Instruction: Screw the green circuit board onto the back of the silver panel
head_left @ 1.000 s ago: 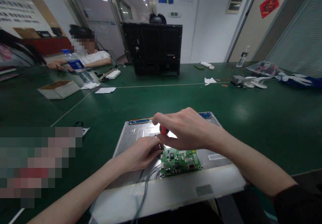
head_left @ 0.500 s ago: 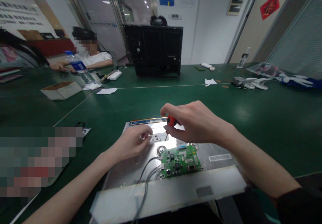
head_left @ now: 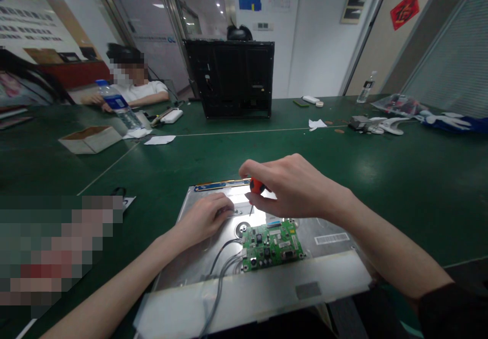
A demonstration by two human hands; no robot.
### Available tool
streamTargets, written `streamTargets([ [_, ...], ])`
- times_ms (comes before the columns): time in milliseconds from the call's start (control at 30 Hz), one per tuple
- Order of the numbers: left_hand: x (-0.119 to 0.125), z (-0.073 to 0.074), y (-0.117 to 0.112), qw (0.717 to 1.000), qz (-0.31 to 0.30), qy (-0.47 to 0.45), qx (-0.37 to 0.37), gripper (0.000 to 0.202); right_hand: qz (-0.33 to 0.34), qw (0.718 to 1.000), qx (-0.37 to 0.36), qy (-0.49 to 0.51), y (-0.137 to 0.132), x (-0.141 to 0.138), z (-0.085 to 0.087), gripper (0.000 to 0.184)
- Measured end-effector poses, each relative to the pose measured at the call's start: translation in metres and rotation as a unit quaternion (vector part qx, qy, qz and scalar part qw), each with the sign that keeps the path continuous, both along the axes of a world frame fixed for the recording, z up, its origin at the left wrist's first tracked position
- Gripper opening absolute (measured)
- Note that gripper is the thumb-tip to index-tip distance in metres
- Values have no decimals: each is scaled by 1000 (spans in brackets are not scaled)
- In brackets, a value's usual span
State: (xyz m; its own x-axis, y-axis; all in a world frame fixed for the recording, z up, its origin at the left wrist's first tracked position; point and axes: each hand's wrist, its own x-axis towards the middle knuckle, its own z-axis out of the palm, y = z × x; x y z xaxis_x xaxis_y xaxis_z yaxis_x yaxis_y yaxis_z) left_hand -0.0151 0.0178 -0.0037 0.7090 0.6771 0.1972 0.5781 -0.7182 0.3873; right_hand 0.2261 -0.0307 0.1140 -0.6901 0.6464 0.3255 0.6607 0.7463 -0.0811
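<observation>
My right hand [head_left: 293, 186] grips a screwdriver [head_left: 256, 185] by its red-and-black handle, the thin shaft slanting down toward the metal back of a display panel [head_left: 183, 257]. Where the tip meets the metal, I cannot tell what it touches. My left hand [head_left: 206, 214] rests on the panel with its fingers curled together, beside a few small screws [head_left: 238, 212]. Whatever its fingertips hold, if anything, is hidden. Just below both hands a green circuit board [head_left: 272, 247] sits on the panel, with grey cables [head_left: 223, 273] running from its left side.
A translucent strip [head_left: 263, 293] covers the panel's near edge. On the green table [head_left: 190, 161] stand a black monitor housing [head_left: 231, 80], an open box [head_left: 91, 140], a water bottle [head_left: 118, 105] and white gloves [head_left: 381, 125]. Another person [head_left: 133, 82] sits at the far left.
My left hand has closed its fingers and lowered them nearer the screws. The right hand keeps its hold on the screwdriver, almost in place. The whole view has shifted slightly.
</observation>
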Motion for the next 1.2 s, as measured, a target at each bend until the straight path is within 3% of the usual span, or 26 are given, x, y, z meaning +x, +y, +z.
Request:
streamTargets([
  [233,-3,13,-2,999,-1,43,-29,14,-11,1000,17,0,1,3,1,23],
  [467,4,30,-15,993,-35,-8,-109,14,13,1000,5,20,-1,10,8,22],
  [700,-1,47,-54,991,-35,-45,-123,11,50,998,-31,14,-8,11,14,20],
  [867,-3,30,-97,993,11,-48,-106,14,57,998,-27,10,-10,9,14,18],
  [933,1,20,-108,994,4,-53,-99,13,54,998,-27,4,-11,9,14,18],
  [1200,17,-5,-118,989,34,-116,-79,15,65,997,-42,15,-13,7,14,19],
])
